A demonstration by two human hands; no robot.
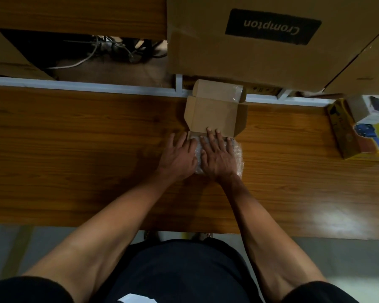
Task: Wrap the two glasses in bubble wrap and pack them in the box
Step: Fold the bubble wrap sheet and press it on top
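Nearest me, my two forearms reach out over the wooden tabletop (74,149), and both hands lie flat on the bubble-wrapped bundle (239,156), which sits in the small cardboard box (214,119) at its near end. My left hand (178,153) rests on the bundle's left side with fingers straight, its grip loose and holding nothing; my right hand (218,155) presses the middle and right, fingers spread and extended, the tips reaching onto the raised lid. I cannot see the glasses through the wrap, nor tell whether both are in there. To do this step well, I judge I should press evenly with flat palms, seat the bundle below the rim, and tuck stray wrap in before folding the lid toward me. Beyond the box stands a large Crompton carton (271,40).
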